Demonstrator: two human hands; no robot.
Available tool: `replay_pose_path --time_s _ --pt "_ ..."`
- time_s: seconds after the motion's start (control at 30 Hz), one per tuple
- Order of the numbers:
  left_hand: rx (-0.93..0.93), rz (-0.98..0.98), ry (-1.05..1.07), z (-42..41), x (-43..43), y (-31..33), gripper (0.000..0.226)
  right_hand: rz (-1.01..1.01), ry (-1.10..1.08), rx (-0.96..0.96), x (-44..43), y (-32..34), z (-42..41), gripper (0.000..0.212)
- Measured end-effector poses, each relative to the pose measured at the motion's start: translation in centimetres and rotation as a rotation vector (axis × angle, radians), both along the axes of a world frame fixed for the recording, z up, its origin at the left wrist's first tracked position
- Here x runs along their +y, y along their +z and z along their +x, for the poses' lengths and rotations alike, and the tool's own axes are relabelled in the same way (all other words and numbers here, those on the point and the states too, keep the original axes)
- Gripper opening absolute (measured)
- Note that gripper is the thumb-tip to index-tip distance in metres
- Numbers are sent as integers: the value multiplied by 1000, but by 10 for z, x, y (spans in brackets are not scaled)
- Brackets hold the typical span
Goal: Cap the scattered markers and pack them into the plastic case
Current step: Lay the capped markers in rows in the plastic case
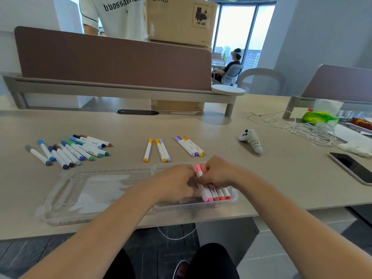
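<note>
A clear plastic case lies open near the desk's front edge, its lid flat to the left. In its right half lies a row of several pink, red and orange markers. My left hand and my right hand meet over that row. Their fingers are curled round a pink marker and hide most of it. Farther back lie several blue, green and brown markers, three orange and yellow markers and a bunch of purple and yellow markers.
A white game controller lies to the right, with a tangle of white cable and a green bag beyond it. A dark phone sits at the right edge. A brown divider stands behind the desk, with a person past it.
</note>
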State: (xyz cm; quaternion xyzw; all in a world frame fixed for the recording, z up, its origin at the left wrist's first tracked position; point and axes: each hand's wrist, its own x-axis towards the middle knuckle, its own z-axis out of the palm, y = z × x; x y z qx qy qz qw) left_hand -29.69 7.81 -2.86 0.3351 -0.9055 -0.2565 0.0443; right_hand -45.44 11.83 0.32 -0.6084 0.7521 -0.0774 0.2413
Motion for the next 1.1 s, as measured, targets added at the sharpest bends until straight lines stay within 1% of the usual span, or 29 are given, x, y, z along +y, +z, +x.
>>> replay_pose_path --time_s 0.07,0.2,0.33,0.5,0.57,0.63,0.7,0.77,0.83,0.9,1.0,1.07,1.1 --pt "-2 3 4 -2 0 -2 52 9 13 -14 -2 -2 -4 36" --pt "-23 -38 39 -8 2 -5 49 19 38 -1 -6 -3 -4 34" --pt "-33 -24 66 -10 2 -6 58 45 59 17 -8 -1 -2 27" --pt "-52 -39 80 -10 4 -3 56 61 61 34 -9 0 -1 27" --pt "-34 -11 90 -9 5 -4 57 71 56 26 -10 -1 -2 28" --pt "-30 18 93 -9 3 -2 54 83 71 28 -9 2 -2 27" --pt "-28 28 91 -8 -4 3 42 120 95 48 -11 7 -1 27" --pt "4 58 130 -7 -12 10 35 138 99 71 -18 8 -3 25" --pt "53 33 194 -6 -21 18 35 102 66 111 -31 7 -6 25" --pt "116 -17 266 -4 -32 25 30 20 -1 159 -50 4 -11 23" --pt "210 -32 331 -4 -50 36 23 -114 -90 231 -77 4 -17 24" --pt "258 -20 367 -5 -62 42 20 -174 -125 233 -94 4 -18 9" --pt "279 -14 384 -6 -67 44 19 -196 -139 228 -102 3 -17 5"
